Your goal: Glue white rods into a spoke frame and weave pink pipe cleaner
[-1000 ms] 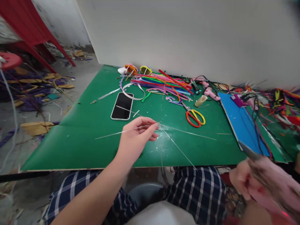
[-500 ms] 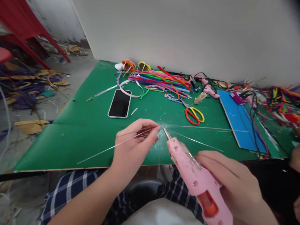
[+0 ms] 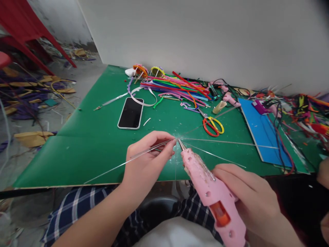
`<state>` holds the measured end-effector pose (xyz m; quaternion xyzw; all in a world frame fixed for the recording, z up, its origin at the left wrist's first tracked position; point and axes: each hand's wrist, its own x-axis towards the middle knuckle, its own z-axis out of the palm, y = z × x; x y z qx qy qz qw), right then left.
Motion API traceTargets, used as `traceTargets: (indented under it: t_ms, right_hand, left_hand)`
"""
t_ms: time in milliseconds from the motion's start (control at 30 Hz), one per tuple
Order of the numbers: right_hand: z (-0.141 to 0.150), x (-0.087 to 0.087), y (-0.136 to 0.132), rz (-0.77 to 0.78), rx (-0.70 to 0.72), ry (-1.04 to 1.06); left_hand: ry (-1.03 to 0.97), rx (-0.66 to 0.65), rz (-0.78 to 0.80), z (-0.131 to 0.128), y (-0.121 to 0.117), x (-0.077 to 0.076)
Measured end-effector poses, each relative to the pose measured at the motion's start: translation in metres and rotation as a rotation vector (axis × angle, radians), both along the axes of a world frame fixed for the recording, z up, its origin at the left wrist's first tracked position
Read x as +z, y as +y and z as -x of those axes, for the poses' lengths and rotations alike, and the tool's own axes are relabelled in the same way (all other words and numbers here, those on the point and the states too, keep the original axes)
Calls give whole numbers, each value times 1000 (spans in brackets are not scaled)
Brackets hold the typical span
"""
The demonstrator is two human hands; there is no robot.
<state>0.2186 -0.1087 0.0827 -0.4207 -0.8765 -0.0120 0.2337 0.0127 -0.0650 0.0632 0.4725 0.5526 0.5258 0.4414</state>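
Wall (image 3: 185, 37), pale grey, fills the upper part of the view. Below it spreads the green desk (image 3: 77, 151), its near edge above the person's plaid-covered legs (image 3: 74, 209). A red chair (image 3: 33, 24) stands off to the left, with scraps scattered on the floor beneath and around it. On the desk's right side lies a blue board (image 3: 264, 137), dark cords across it.

The right hand (image 3: 252, 195) has its grip closed around a pink glue gun (image 3: 205, 185), held tilted so that it points away and to the left. The left hand (image 3: 146, 157) has its grip pinched, thumb against fingers, on the meeting point of several thin clear strips (image 3: 216, 140). They fan out above the near middle of the desk, some crossing the hand leftward, others running right and toward the desk's edge.

Behind the hands, against the wall, lies a heap of coloured fuzzy stems (image 3: 180, 88). Nearer and to the left is a phone (image 3: 130, 114), dark screen up; scissors (image 3: 206, 117) with one red and one yellow handle rest right of centre, near an upright beige tube (image 3: 219, 107). The gun's metal nozzle (image 3: 181, 144) sits just beside the left fingertips; whether it touches the strips cannot be told. A small white scrap (image 3: 147, 121) lies right of the phone.
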Motion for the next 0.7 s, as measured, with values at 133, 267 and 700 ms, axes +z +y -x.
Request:
traceTargets:
  t_ms: [133, 267, 700]
  right_hand:
    - [-1, 0, 1, 12, 20, -8]
    - [-2, -2, -1, 2, -12, -15]
    - [-3, -1, 1, 78, 42, 15]
  left_hand:
    - [-17, 8, 6, 0, 0, 1]
    - [-19, 11, 9, 0, 0, 1]
    - [-21, 14, 21, -1, 0, 0]
